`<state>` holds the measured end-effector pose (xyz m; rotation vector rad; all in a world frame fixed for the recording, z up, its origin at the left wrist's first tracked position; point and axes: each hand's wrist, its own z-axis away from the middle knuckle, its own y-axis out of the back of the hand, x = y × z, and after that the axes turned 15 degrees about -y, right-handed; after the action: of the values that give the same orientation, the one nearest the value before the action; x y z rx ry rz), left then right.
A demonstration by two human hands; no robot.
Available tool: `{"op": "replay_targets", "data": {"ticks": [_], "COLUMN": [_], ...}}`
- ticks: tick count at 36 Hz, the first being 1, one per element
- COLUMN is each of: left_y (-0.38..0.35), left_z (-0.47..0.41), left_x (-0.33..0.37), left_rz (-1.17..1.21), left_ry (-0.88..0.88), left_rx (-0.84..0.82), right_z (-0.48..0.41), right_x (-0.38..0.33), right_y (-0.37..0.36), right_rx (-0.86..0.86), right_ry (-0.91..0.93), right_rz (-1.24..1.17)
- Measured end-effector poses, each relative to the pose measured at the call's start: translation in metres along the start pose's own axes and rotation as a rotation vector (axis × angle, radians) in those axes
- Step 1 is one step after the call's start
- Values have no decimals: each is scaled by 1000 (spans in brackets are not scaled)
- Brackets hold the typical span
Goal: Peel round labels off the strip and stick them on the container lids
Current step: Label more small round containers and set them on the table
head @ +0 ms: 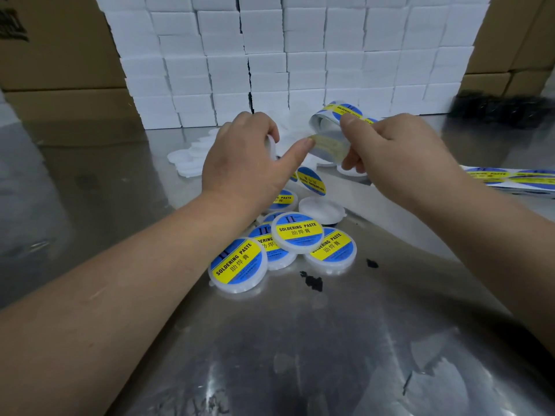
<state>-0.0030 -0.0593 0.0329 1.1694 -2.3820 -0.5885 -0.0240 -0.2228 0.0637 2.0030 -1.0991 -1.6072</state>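
Steel table (330, 340), blue-and-yellow round labels (297, 231) on white lids (238, 286), strip (333, 111) curled

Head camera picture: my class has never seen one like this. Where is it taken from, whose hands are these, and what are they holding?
The camera sits on a person's head, looking down at their own bare hands; no machine is involved. The left hand grips a plain white lid, its forefinger reaching to the label strip. The right hand pinches that strip. On the metal table lie labelled lids, a bare lid and a spare strip. White boxes are stacked behind.
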Motion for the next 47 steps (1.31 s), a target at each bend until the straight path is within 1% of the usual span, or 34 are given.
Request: {"op": "replay_targets", "data": {"ticks": [3, 6, 9, 13, 17, 19, 21, 23, 28, 31, 33, 38, 42, 45, 47], "left_y": [0, 0, 1, 0, -6, -9, -11, -12, -10, -9, -7, -8, -8, -6, -4], "left_z": [1, 1, 2, 1, -1, -2, -3, -3, -4, -6, -7, -11, -14, -15, -15], "left_x": [0, -1, -1, 0, -5, -9, -11, -12, -9, -4, -3, -1, 0, 0, 0], "left_rz": [5, 13, 21, 12, -5, 10, 100, 225, 447, 741, 871, 1070, 1284, 1465, 1511], "left_ry": [-9, -13, -44, -60, -22, 38, 132, 206, 257, 346, 404, 515, 654, 749, 769], "left_rx": [5, 0, -14, -20, -71, -81, -31, 28, 80, 64, 37, 5, -60, -39, -36], "right_z": [-1, -5, -9, -9, -9, -10, -11, -10, -3, -2, -3, -3, -2, -2, -3], "right_x": [1, 1, 3, 4, 6, 6, 5, 5, 3, 3, 4, 3, 3, 3, 3], "right_y": [-3, -4, -5, -8, -9, -5, -3, -5, -10, -11, -10, -9, -10, -9, -8], "right_rx": [-40, -110, -96, -78, 1, 34, 44, 15, -114, -158, -159, -184, -214, -235, -259], "right_ry": [-46, -114, -157, -115, -37, -30, -18, 6, 49, 59, 72, 103, 119, 122, 128], "right_rz": [-88, -246, -289, -321, -327, -372, -404, -419, -490, -486, -463, -451, -451, -452, -453]}}
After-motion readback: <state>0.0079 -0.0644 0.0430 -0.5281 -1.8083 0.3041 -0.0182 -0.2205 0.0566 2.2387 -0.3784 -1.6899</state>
